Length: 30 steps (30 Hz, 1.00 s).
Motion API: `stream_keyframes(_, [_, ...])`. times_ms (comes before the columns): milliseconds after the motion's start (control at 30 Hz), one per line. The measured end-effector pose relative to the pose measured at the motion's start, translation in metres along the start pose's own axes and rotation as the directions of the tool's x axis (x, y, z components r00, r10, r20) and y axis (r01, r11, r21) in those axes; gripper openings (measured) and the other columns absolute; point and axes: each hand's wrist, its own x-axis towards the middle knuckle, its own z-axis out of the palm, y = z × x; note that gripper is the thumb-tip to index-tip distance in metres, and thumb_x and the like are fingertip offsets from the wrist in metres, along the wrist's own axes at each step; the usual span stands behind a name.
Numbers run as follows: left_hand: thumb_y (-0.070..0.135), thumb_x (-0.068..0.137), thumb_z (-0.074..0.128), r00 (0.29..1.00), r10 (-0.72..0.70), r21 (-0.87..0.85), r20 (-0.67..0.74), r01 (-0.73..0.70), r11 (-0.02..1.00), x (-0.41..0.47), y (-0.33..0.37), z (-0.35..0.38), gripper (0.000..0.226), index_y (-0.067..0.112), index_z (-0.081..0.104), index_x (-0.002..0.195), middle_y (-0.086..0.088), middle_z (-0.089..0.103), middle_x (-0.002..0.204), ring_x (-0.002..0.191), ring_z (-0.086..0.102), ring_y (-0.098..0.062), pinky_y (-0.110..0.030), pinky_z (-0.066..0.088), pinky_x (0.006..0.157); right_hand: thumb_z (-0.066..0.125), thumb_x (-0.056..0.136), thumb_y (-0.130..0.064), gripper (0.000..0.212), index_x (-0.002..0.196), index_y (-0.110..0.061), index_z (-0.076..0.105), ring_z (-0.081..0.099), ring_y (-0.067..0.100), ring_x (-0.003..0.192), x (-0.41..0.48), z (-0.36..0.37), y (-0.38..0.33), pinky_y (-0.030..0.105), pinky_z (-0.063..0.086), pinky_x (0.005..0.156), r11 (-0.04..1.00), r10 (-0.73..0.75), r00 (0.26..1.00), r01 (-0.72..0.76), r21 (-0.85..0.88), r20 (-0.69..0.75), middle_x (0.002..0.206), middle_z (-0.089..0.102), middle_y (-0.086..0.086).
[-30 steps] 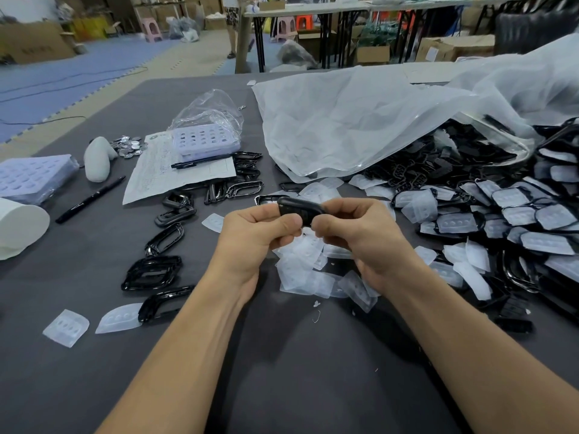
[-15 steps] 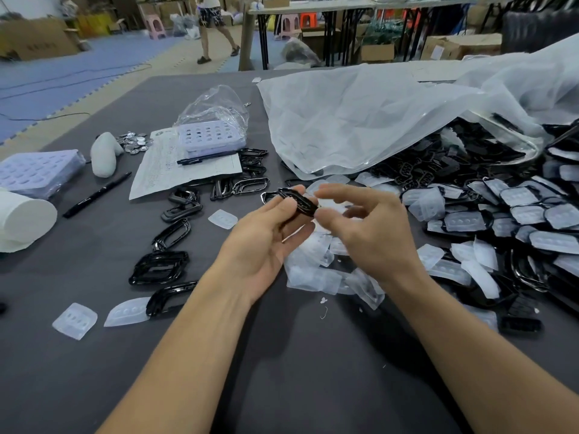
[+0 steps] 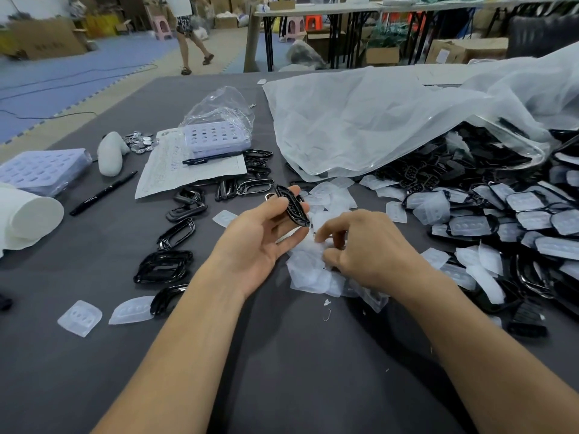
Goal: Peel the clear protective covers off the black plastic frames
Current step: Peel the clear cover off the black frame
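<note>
On the dark table (image 3: pixel 282 386) lie black frames (image 3: pixel 163 266); cardboard boxes (image 3: pixel 47 39) stand behind.

The fingertips of the right hand (image 3: pixel 372 249) are blurred; whether a cover is pinched cannot be told. The pile of clear covers (image 3: pixel 307 274) is partly hidden beneath it. The heap of black frames (image 3: pixel 419 180) is cut off by the right edge.
</note>
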Motion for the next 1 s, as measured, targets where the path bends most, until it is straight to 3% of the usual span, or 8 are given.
stream_keyframes(200, [0.017, 0.104, 0.054, 1.000, -0.007, 0.019, -0.004, 0.007, 1.000, 0.001, -0.001, 0.001, 0.028, 0.013, 0.074, 0.123, -0.010, 0.078, 0.111, 0.092, 0.075, -0.013, -0.028, 0.063, 0.078, 0.080, 0.079, -0.019, 0.012, 0.076, -0.028, 0.074, 0.054, 0.003, 0.052, 0.002, 0.000, 0.007, 0.014, 0.040, 0.057, 0.977, 0.096, 0.973, -0.052, 0.207, -0.209, 0.053, 0.056, -0.011])
stream_keyframes(333, [0.017, 0.104, 0.053, 1.000, -0.007, 0.021, -0.005, 0.007, 1.000, 0.000, -0.001, 0.000, 0.029, 0.012, 0.073, 0.125, -0.011, 0.077, 0.114, 0.094, 0.076, -0.014, -0.028, 0.062, 0.076, 0.077, 0.085, -0.017, 0.012, 0.085, -0.028, 0.077, 0.054, 0.000, 0.046, 0.005, -0.002, 0.011, 0.010, 0.039, 0.048, 0.895, 0.175, 0.965, -0.073, 0.439, -0.197, 0.056, 0.065, -0.012])
stream_keyframes(467, [0.017, 0.104, 0.053, 1.000, -0.012, 0.014, -0.005, 0.012, 1.000, 0.001, -0.002, -0.001, 0.029, 0.011, 0.073, 0.124, -0.012, 0.077, 0.114, 0.094, 0.076, -0.014, -0.028, 0.062, 0.076, 0.079, 0.089, -0.026, 0.004, 0.089, -0.029, 0.082, 0.065, 0.005, 0.057, 0.004, 0.003, 0.012, 0.010, 0.043, 0.051, 0.914, 0.162, 0.970, -0.077, 0.399, -0.182, 0.066, 0.074, -0.009])
stream_keyframes(567, [0.017, 0.104, 0.053, 1.000, -0.012, 0.005, -0.004, 0.012, 1.000, 0.001, -0.001, -0.002, 0.029, 0.011, 0.073, 0.124, -0.013, 0.077, 0.115, 0.095, 0.076, -0.015, -0.029, 0.062, 0.078, 0.072, 0.095, -0.030, 0.013, 0.086, -0.026, 0.081, 0.055, 0.003, 0.048, 0.004, 0.008, 0.011, 0.010, 0.038, 0.047, 0.897, 0.164, 0.965, -0.060, 0.437, -0.204, 0.057, 0.066, -0.011])
stream_keyframes(667, [0.016, 0.104, 0.053, 1.000, -0.012, -0.011, 0.007, 0.012, 1.000, 0.002, -0.001, -0.002, 0.029, 0.010, 0.072, 0.125, -0.013, 0.077, 0.116, 0.095, 0.075, -0.016, -0.030, 0.063, 0.079, 0.068, 0.091, -0.032, 0.022, 0.079, -0.015, 0.076, 0.040, 0.003, 0.047, 0.006, 0.004, 0.011, 0.014, 0.034, 0.046, 0.821, 0.227, 0.943, -0.051, 0.569, -0.243, 0.055, 0.054, -0.006])
stream_keyframes(800, [0.006, 0.102, 0.055, 0.999, 0.009, 0.053, 0.039, -0.011, 0.999, 0.003, -0.002, -0.001, 0.027, 0.012, 0.073, 0.121, -0.013, 0.076, 0.119, 0.098, 0.076, -0.018, -0.030, 0.063, 0.079, 0.065, 0.073, -0.029, 0.014, 0.068, -0.018, 0.071, 0.045, 0.013, 0.056, 0.007, 0.000, 0.009, 0.031, 0.037, 0.054, 0.695, 0.341, 0.916, -0.093, 0.713, -0.213, 0.058, 0.062, -0.002])
stream_keyframes(933, [-0.005, 0.096, 0.060, 0.997, 0.032, 0.095, 0.074, -0.039, 0.995, 0.005, -0.007, -0.001, 0.031, 0.012, 0.073, 0.119, -0.014, 0.076, 0.121, 0.108, 0.074, -0.024, -0.030, 0.062, 0.083, 0.063, 0.079, -0.012, 0.015, 0.072, -0.019, 0.074, 0.047, 0.014, 0.056, 0.007, 0.000, 0.009, 0.027, 0.039, 0.054, 0.635, 0.355, 0.918, -0.099, 0.766, -0.175, 0.061, 0.067, 0.002])
stream_keyframes(1000, [-0.009, 0.095, 0.060, 0.994, 0.046, 0.100, 0.102, -0.056, 0.993, 0.005, -0.008, -0.002, 0.033, 0.010, 0.072, 0.120, -0.013, 0.075, 0.121, 0.111, 0.073, -0.025, -0.029, 0.061, 0.084, 0.062, 0.089, -0.006, 0.017, 0.083, -0.016, 0.075, 0.050, 0.014, 0.054, 0.008, -0.001, 0.009, 0.023, 0.042, 0.054, 0.571, 0.340, 0.929, -0.080, 0.817, -0.147, 0.065, 0.071, 0.007])
